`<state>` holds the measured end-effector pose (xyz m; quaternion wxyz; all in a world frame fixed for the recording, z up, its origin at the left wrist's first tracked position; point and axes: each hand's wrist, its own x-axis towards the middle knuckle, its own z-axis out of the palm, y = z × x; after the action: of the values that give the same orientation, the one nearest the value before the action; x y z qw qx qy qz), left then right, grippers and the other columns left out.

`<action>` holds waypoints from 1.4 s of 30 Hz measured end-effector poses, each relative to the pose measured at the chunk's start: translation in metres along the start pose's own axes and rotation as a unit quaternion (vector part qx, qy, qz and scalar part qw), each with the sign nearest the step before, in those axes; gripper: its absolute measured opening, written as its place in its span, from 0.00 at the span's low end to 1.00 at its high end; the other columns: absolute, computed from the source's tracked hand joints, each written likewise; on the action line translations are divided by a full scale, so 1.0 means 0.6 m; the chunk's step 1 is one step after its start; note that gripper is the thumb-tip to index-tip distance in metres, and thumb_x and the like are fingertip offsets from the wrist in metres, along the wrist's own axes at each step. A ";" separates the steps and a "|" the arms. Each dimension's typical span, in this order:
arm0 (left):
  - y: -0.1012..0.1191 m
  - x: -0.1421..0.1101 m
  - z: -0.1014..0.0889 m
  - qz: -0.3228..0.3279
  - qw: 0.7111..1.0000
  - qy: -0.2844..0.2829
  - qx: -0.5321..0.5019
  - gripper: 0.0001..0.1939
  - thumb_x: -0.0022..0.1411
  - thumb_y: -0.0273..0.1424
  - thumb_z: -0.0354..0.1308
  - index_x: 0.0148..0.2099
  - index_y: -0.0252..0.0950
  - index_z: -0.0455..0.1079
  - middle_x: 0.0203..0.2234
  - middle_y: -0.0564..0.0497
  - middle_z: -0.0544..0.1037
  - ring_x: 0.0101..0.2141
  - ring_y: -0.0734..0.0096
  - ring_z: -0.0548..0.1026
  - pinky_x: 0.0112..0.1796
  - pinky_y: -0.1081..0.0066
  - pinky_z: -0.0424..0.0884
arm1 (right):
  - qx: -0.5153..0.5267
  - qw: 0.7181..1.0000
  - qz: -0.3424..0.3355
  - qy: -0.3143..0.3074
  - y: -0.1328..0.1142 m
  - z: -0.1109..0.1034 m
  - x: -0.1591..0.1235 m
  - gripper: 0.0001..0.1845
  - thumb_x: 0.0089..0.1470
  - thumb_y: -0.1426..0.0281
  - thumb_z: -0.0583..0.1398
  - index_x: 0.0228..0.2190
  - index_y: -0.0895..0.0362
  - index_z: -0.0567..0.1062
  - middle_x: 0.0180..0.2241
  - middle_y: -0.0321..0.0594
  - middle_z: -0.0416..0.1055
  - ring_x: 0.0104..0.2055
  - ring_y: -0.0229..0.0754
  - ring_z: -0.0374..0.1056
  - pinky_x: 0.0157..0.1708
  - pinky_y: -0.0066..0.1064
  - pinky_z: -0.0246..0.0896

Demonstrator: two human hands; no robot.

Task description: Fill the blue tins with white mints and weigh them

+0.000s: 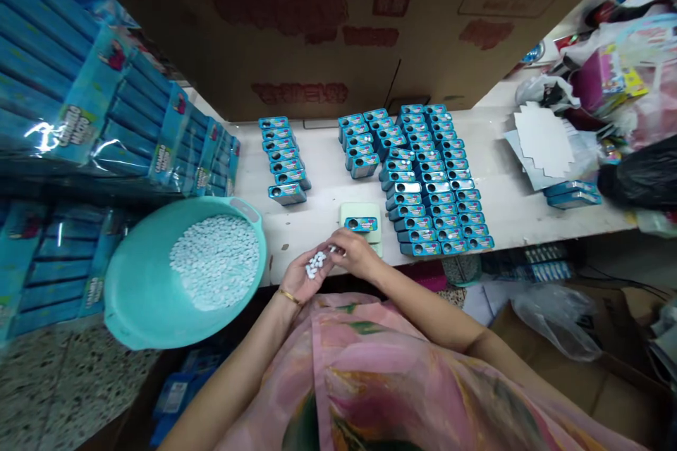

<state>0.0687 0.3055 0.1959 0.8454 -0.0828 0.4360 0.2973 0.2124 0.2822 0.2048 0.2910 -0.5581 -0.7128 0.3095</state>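
My left hand [302, 277] is cupped, palm up, around a small heap of white candies [315, 264]. Over its fingertips, my right hand [355, 254] pinches a few of the same pellets between thumb and fingers. Just beyond both hands, a small blue tin [362, 224] with a dark round hole in its top rests on a pale scale [350, 208]. To the left, a turquoise basin [135, 275] holds a large pile of the white pellets [222, 261].
Rows of blue tins [438, 199] stand right of the scale, with another row [283, 162] to the left. A large cardboard box [317, 49] blocks the back. Wrapped blue packs [79, 113] are stacked at left. White card pieces [542, 141] and bags lie at right.
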 end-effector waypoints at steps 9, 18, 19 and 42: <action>0.012 0.010 0.005 0.022 0.999 0.015 0.037 0.10 0.55 0.21 0.47 0.34 0.26 0.69 0.32 0.40 0.76 0.37 0.63 0.74 0.35 0.68 0.72 | -0.141 0.989 0.046 -0.010 0.072 -0.060 0.014 0.12 0.49 0.78 0.54 0.37 0.59 0.71 0.36 0.42 0.68 0.39 0.38 0.63 0.41 0.29 0.58; -0.003 0.003 -0.039 -0.018 1.000 -0.019 -0.017 0.14 0.58 0.25 0.44 0.41 0.28 0.68 0.29 0.45 0.76 0.32 0.70 0.74 0.37 0.70 0.71 | -0.232 0.962 -0.099 -0.102 -0.032 0.024 -0.017 0.15 0.53 0.71 0.51 0.43 0.61 0.65 0.41 0.48 0.63 0.42 0.43 0.58 0.39 0.34 0.58; -0.003 0.001 -0.046 -0.024 0.999 -0.024 -0.019 0.15 0.59 0.27 0.43 0.44 0.28 0.67 0.31 0.44 0.76 0.34 0.70 0.74 0.38 0.69 0.70 | -0.248 0.955 -0.109 -0.123 -0.045 0.037 -0.019 0.17 0.52 0.72 0.52 0.44 0.63 0.64 0.42 0.50 0.62 0.43 0.44 0.57 0.39 0.35 0.59; -0.013 0.005 0.013 -0.026 0.999 -0.033 -0.006 0.10 0.57 0.23 0.45 0.31 0.28 0.67 0.23 0.46 0.75 0.26 0.72 0.74 0.31 0.72 0.72 | -0.167 0.982 -0.057 -0.074 0.002 -0.003 -0.018 0.10 0.52 0.75 0.53 0.38 0.60 0.68 0.36 0.42 0.65 0.38 0.37 0.60 0.37 0.26 0.58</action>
<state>0.0795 0.3037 0.1974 0.8660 -0.0897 0.4041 0.2807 0.2167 0.2722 0.2045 0.1578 -0.5329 -0.8045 0.2096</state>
